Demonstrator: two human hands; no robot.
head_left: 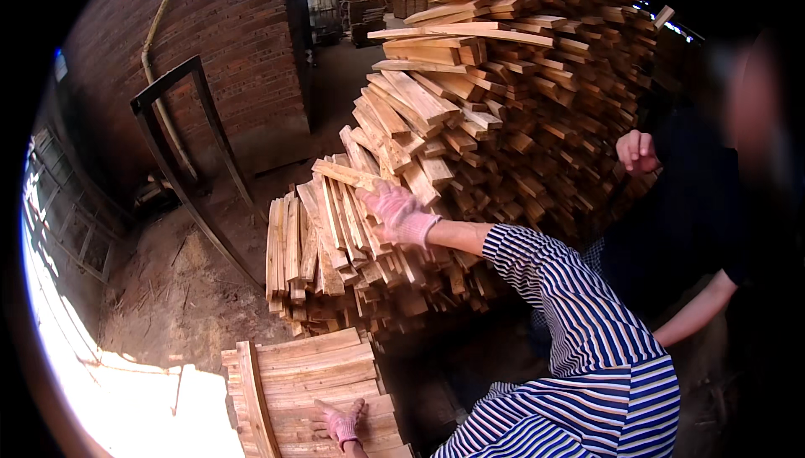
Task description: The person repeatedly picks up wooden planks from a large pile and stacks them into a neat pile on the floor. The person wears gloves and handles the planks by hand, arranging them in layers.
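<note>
At the near edge of a big pile of pale wooden slats (419,93), my right hand (401,212) reaches out in a pink work glove. Its fingers are spread over the slat ends, touching a loose slat (340,173) that lies across the others; the palm side is hidden. Lower down, my left hand (341,423), also gloved in pink, rests open on a flat layer of slats (314,367) laid side by side. One narrow slat (256,399) lies crosswise over the left end of that layer. Blue and white striped cloth covers my right arm.
Close on my right stands another person in dark clothes (671,215), with a bare hand (637,152) near the pile. A dark metal frame (197,198) rises at the left before a brick wall (226,47). Bright sunlight falls on the lower-left ground.
</note>
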